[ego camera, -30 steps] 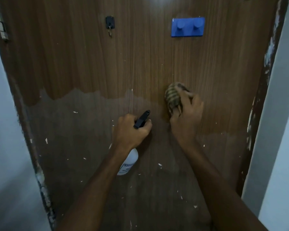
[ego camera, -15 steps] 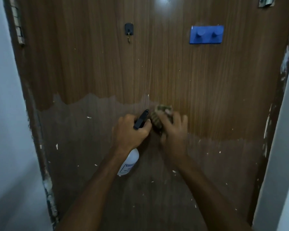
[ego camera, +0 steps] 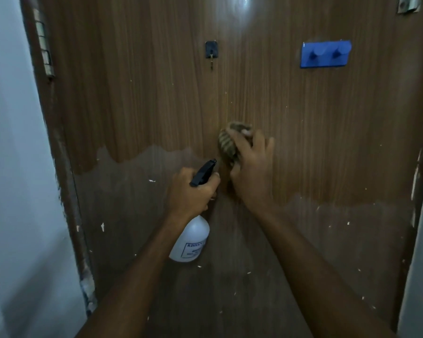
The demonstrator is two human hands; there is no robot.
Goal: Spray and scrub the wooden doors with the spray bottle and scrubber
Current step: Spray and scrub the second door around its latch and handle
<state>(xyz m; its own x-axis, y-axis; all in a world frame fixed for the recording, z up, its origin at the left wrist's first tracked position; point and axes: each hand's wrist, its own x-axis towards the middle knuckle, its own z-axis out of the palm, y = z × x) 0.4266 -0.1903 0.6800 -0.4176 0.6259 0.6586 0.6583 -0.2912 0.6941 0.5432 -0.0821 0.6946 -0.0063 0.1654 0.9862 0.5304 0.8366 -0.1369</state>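
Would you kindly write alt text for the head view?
A right hand presses a scrubber against a wooden door while the left hand grips a spray bottle. A blue double hook hangs above.

Single head-worn view, facing forward and slightly down, close to wooden door [ego camera: 279, 106], wide-angle

What I can't make out
My right hand [ego camera: 250, 167] covers most of the scrubber [ego camera: 226, 145]; the spray bottle [ego camera: 191, 240] label is too blurred to read.

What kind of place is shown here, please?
Probably a home, at an interior wooden door: it carries a blue hook rack and a small black hook, with painted walls beside it.
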